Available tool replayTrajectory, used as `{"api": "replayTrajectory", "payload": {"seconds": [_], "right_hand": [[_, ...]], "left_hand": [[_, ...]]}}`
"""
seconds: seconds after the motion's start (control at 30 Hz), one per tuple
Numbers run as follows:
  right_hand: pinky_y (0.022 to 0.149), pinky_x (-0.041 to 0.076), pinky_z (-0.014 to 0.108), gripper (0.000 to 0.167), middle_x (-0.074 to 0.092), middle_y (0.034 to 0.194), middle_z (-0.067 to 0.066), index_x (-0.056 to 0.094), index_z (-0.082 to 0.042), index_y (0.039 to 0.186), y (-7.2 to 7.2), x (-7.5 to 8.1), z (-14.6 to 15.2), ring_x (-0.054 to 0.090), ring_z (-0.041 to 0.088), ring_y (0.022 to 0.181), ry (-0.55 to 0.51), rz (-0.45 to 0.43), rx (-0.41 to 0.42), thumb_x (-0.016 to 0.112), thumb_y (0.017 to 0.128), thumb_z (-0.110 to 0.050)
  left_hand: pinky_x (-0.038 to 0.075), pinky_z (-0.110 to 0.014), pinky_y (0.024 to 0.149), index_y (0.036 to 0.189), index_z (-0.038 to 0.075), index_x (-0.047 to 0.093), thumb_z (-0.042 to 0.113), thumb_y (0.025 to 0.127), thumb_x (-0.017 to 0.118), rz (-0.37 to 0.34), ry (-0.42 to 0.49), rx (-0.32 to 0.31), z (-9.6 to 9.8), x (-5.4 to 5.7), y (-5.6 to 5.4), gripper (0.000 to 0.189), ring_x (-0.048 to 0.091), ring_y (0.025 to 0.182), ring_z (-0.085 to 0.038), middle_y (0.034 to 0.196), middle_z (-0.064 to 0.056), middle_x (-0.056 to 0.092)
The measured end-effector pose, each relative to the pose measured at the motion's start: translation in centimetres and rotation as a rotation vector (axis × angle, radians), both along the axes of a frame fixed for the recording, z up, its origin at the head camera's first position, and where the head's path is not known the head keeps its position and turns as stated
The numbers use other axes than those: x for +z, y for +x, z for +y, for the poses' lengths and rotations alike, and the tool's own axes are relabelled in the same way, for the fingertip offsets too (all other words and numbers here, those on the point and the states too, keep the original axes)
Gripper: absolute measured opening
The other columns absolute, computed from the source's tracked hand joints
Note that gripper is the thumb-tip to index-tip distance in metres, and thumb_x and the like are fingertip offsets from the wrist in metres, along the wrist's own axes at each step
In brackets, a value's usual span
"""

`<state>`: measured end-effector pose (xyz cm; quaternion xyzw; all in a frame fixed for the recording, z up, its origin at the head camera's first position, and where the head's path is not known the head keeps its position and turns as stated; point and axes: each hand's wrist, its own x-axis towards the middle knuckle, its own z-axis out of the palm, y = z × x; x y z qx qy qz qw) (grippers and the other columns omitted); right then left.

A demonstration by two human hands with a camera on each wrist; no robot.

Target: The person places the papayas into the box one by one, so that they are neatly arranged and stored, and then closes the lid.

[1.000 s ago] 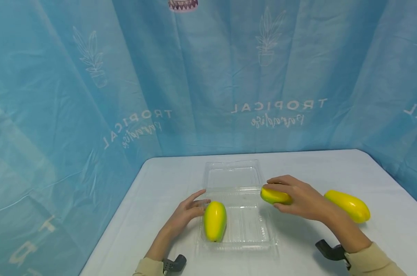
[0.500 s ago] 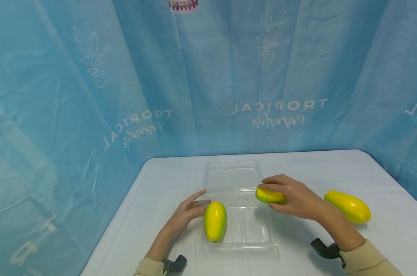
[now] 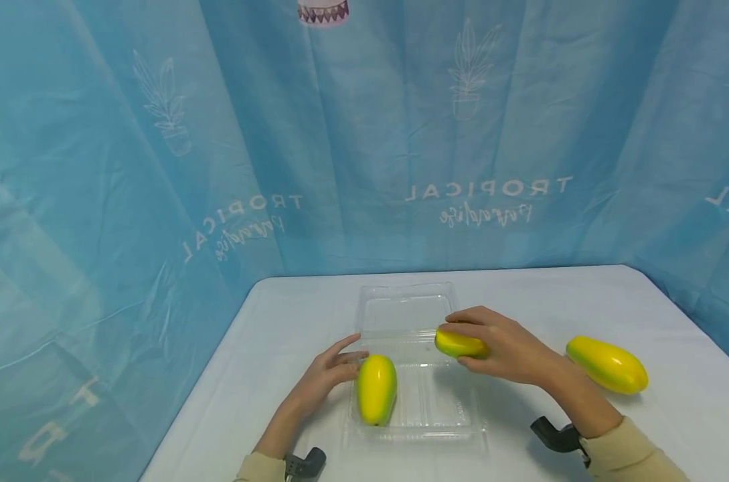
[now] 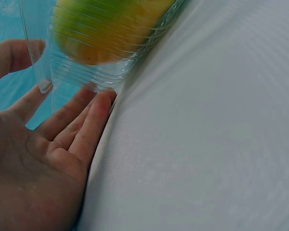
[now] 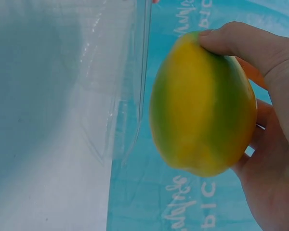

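Note:
A hinged clear plastic container (image 3: pixel 418 428) lies with its lid (image 3: pixel 406 311) folded back. A yellow-green papaya (image 3: pixel 376 389) sits lengthwise in the left side of its base. My left hand (image 3: pixel 326 375) is at the left rim, fingers extended; in the left wrist view its fingertips (image 4: pixel 102 98) touch the container wall (image 4: pixel 86 72). My right hand (image 3: pixel 499 345) grips a second papaya (image 3: pixel 460 343) above the right part of the base, thumb on one side and fingers round the other. In the right wrist view this papaya (image 5: pixel 202 110) is raised beside the container's edge (image 5: pixel 143 62).
A third papaya (image 3: pixel 608 365) lies on the white table (image 3: pixel 539 442), right of the container. A blue printed curtain (image 3: pixel 364 134) hangs behind the table and along its sides. Dark camera mounts sit at both wrists.
My right hand has carried its papaya leftward, from the container's right edge to over the base. The left hand and the other papayas have stayed in place.

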<state>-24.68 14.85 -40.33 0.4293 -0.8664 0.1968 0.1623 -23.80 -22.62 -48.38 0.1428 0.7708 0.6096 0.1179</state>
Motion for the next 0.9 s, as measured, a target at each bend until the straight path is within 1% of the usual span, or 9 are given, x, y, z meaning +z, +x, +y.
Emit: {"api": "replayTrajectory", "payload": {"seconds": [0.27, 0.5, 0.63, 0.73, 0.83, 0.9], "right_hand": [[0.089, 0.049, 0.039, 0.051, 0.052, 0.133, -0.005, 0.059, -0.026, 0.133, -0.1, 0.2, -1.2, 0.048, 0.013, 0.116, -0.012, -0.084, 0.043, 0.074, 0.084, -0.028], [0.091, 0.047, 0.036, 0.051, 0.051, 0.134, -0.007, 0.059, -0.026, 0.133, -0.1, 0.2, -1.9, 0.047, 0.011, 0.117, 0.002, -0.082, 0.055, 0.074, 0.085, -0.029], [0.092, 0.047, 0.037, 0.052, 0.052, 0.133, -0.006, 0.059, -0.026, 0.133, -0.3, 0.2, -2.3, 0.047, 0.012, 0.118, -0.001, -0.084, 0.073, 0.075, 0.084, -0.029], [0.092, 0.047, 0.037, 0.051, 0.052, 0.133, -0.006, 0.059, -0.025, 0.133, -0.3, 0.0, -2.6, 0.047, 0.013, 0.117, -0.005, -0.092, 0.092, 0.075, 0.084, -0.028], [0.091, 0.047, 0.037, 0.050, 0.051, 0.133, -0.007, 0.058, -0.025, 0.133, -0.3, -0.2, -3.1, 0.047, 0.012, 0.117, -0.002, -0.106, 0.122, 0.074, 0.085, -0.029], [0.092, 0.047, 0.037, 0.049, 0.051, 0.133, -0.007, 0.059, -0.024, 0.132, -0.2, -0.4, -3.5, 0.047, 0.012, 0.117, 0.006, -0.104, 0.144, 0.073, 0.086, -0.029]], "left_hand": [[0.032, -0.058, 0.103, 0.150, 0.028, 0.035, 0.034, 0.093, 0.061, -0.010, 0.004, 0.004, 0.0, -0.1, 0.0, 0.063, 0.055, 0.119, -0.022, 0.135, 0.001, 0.056], [0.031, -0.059, 0.103, 0.149, 0.028, 0.035, 0.034, 0.093, 0.060, 0.005, -0.001, 0.003, 0.0, 0.0, -0.1, 0.062, 0.055, 0.118, -0.022, 0.135, 0.002, 0.056], [0.031, -0.058, 0.103, 0.148, 0.033, 0.037, 0.033, 0.093, 0.060, 0.008, -0.003, 0.002, 0.0, 0.1, -0.1, 0.059, 0.055, 0.118, -0.021, 0.135, 0.002, 0.056], [0.031, -0.058, 0.103, 0.148, 0.034, 0.036, 0.032, 0.094, 0.060, 0.006, 0.004, -0.004, 0.1, 0.1, -0.2, 0.059, 0.055, 0.119, -0.021, 0.135, 0.003, 0.055], [0.032, -0.057, 0.103, 0.149, 0.030, 0.035, 0.032, 0.093, 0.060, -0.002, 0.016, -0.006, 0.1, -0.1, -0.2, 0.061, 0.055, 0.119, -0.021, 0.135, 0.002, 0.055], [0.032, -0.057, 0.103, 0.150, 0.029, 0.034, 0.033, 0.093, 0.061, -0.007, 0.011, 0.004, 0.0, -0.1, 0.0, 0.063, 0.055, 0.119, -0.021, 0.134, 0.002, 0.056]]}}
